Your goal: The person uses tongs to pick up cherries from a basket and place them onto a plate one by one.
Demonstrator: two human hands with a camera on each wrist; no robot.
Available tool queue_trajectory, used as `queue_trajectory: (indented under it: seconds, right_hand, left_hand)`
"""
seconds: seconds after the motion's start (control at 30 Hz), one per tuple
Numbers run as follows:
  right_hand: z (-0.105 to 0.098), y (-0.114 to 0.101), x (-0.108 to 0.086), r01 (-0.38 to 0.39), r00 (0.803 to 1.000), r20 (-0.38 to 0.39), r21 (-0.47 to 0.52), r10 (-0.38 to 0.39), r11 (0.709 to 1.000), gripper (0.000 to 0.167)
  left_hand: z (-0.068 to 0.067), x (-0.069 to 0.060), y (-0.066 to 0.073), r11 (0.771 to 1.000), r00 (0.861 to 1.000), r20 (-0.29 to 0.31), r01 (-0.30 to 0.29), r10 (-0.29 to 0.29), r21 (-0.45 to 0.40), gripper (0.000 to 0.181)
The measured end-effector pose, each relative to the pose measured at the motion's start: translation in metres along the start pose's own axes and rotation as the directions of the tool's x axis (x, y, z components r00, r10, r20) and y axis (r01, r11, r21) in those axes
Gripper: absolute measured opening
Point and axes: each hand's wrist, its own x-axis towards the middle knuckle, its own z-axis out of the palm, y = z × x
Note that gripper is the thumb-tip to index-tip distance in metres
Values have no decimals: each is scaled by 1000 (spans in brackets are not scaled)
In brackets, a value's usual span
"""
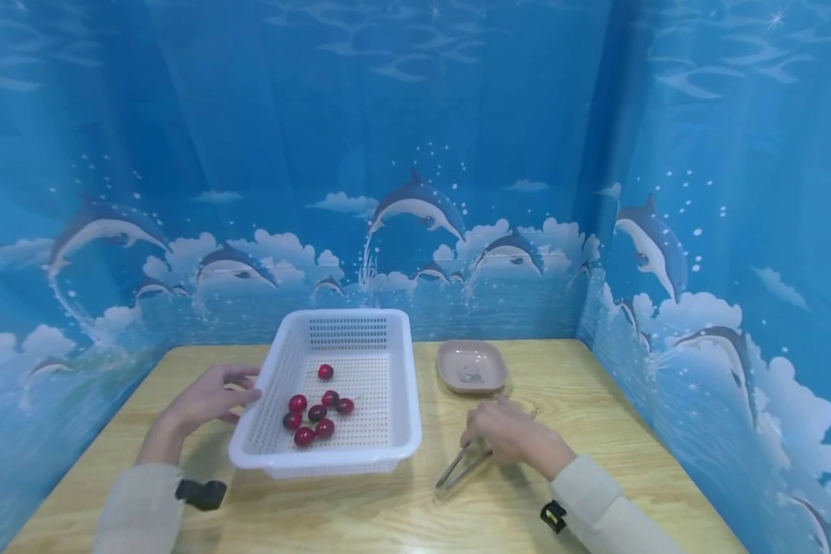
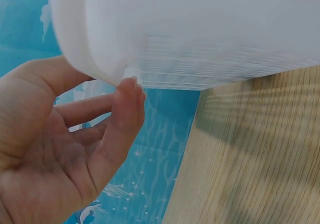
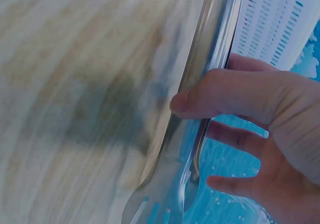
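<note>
A white plastic basket (image 1: 399, 431) with perforated sides and floor stands left of centre on the table, several dark red cherries (image 1: 325, 428) lying inside it. My left hand (image 1: 211, 400) pinches the basket's left rim, its fingertips tucked under the edge in the left wrist view. Metal tongs (image 1: 460, 469) are in my right hand (image 1: 508, 432), gripped between thumb and fingers just above the table. Slotted ends of the tongs show low in the right wrist view. Beyond the right hand is a small pinkish-brown dish (image 1: 446, 373) with a printed picture on its bottom.
The light wood-grain table (image 1: 637, 492) carries everything. Blue curtains (image 1: 526, 92) printed with dolphins and clouds enclose its back and sides. Dark straps (image 1: 202, 494) sit at the wrists.
</note>
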Motion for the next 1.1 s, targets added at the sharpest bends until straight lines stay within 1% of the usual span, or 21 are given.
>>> queue_trajectory:
  seconds: [0.07,0.23,0.3,0.37,0.43,0.5,0.53,0.57,0.6,0.63,0.67,0.7,0.77,0.8,0.87,0.93,0.97,1.03,1.07,1.1]
  right_hand:
    - [1,-2,-1,21,1000,8,-1,-21,1000,55]
    - [3,-3,-5,69,998,12,-57,-68,996,48]
    - [3,-3,-6,77,997,13,-82,-76,994,47]
    - [2,-4,-9,68,998,20,-85,-67,994,51]
    - [-1,-8,-13,36,999,32,-63,-34,997,61]
    - [-6,-13,-17,-31,998,45,-16,32,999,76]
    - [-10,-15,-19,-73,997,36,7,72,997,81]
    - [-13,-18,-20,-117,993,16,23,117,993,82]
    - [-17,-21,-21,-168,986,-11,37,168,985,79]
    - [-19,-24,-21,-217,975,-45,44,219,975,74]
    - [-21,-27,-21,-268,959,-87,48,271,962,66]
    - [-22,-29,-20,-318,938,-127,47,321,947,55]
    - [-21,-33,-17,-420,888,-187,41,420,907,32]
    - [-20,-35,-15,-466,863,-199,42,465,884,26]
    - [-15,-38,-12,-544,817,-191,52,544,837,28]
    - [-8,-39,-9,-598,784,-163,62,599,799,40]
    - [-4,-39,-7,-617,771,-148,70,620,784,47]
    - [4,-39,-4,-641,754,-120,84,646,763,60]
    - [8,-38,-3,-645,751,-114,86,650,760,64]
    - [12,-38,-1,-643,752,-114,91,649,761,65]
  left_hand:
    - [0,0,0,1000,1000,1,-2,2,0,61]
    - [0,1,1,1000,1000,5,-8,8,6,61]
    - [0,0,1,1000,1000,7,-9,9,7,61]
    - [-1,0,1,1000,1000,9,-9,9,9,61]
    - [-1,0,1,1000,1000,9,-10,10,6,61]
    - [-1,0,2,1000,1000,11,-13,13,5,62]
    - [-1,0,2,1000,1000,12,-13,13,4,62]
    - [-2,0,2,1000,1000,13,-13,13,2,62]
    - [-2,-1,2,1000,1000,13,-13,13,0,62]
    - [-2,-1,2,1000,1000,13,-12,12,0,62]
    - [-2,0,2,1000,1000,15,-11,11,2,63]
    - [-3,0,1,1000,1000,16,-10,10,3,63]
    - [-3,0,1,1000,1000,14,-3,3,8,63]
    - [-3,0,0,1000,1000,15,-2,2,9,63]
    - [-3,1,-1,1000,1000,16,-1,1,10,63]
    - [-3,1,-2,1000,1000,13,5,-6,11,64]
    - [-2,1,-2,1000,1000,13,6,-6,9,64]
    - [-2,1,-3,1000,1000,15,7,-7,4,64]
    - [-1,1,-3,1000,1000,15,8,-8,2,64]
    - [-1,1,-4,1000,1000,16,10,-10,0,64]
